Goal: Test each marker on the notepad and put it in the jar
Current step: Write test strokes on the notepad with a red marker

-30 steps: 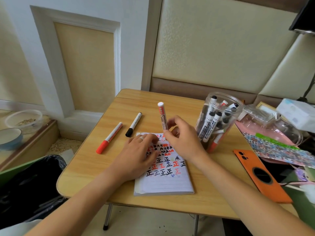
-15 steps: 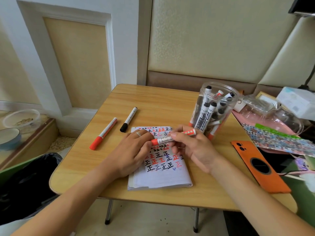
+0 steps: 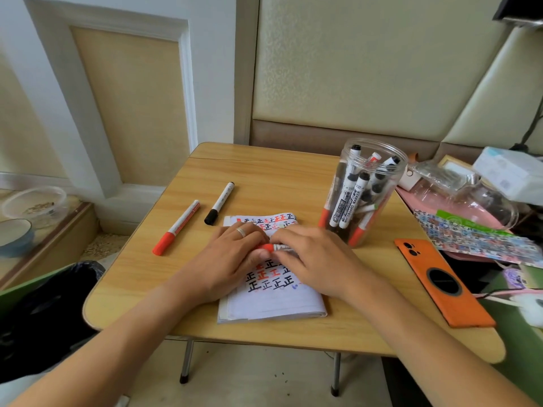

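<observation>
A red-capped white marker (image 3: 272,247) lies level over the notepad (image 3: 276,301), held between both hands. My left hand (image 3: 232,259) pinches its red cap; my right hand (image 3: 311,259) covers and grips the barrel. The notepad page bears rows of black and red test marks. At the right stands the clear plastic jar (image 3: 367,160) with several black and red markers upright in it. On the table to the left lie a red marker (image 3: 176,227) and a black-capped marker (image 3: 219,203), both apart from my hands.
The small wooden table (image 3: 264,177) has an orange phone (image 3: 440,282) at its right edge. Beyond it are a sticker sheet (image 3: 476,239), a clear container (image 3: 464,198) and clutter. A black bin bag (image 3: 44,312) sits left of the table, and bowls (image 3: 14,233) lie on a ledge.
The marker came down from upright in my right hand to level over the notepad. My left hand lifted off the page and closed on the red cap.
</observation>
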`<control>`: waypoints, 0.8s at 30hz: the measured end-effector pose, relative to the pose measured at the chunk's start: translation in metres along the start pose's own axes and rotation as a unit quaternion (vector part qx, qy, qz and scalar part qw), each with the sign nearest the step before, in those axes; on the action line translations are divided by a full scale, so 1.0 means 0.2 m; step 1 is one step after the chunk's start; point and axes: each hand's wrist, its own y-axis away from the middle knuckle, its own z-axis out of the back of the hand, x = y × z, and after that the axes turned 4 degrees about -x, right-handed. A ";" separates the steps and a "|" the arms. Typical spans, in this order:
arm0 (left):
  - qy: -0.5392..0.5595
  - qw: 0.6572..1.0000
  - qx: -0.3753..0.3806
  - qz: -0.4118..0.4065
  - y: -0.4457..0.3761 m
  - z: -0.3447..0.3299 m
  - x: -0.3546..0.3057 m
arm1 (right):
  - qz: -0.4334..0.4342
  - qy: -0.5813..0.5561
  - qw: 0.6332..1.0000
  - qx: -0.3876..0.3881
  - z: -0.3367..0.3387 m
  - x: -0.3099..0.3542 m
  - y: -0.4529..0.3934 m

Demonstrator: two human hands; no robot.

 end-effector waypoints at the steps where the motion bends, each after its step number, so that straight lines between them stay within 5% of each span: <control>1: 0.007 1.000 -0.003 0.001 0.00 0.00 0.00 | 0.006 0.024 1.000 -0.003 -0.01 0.01 0.00; 24: -0.030 0.998 -0.043 0.028 0.00 -0.01 0.02 | -0.046 0.091 0.995 0.008 -0.02 0.05 0.00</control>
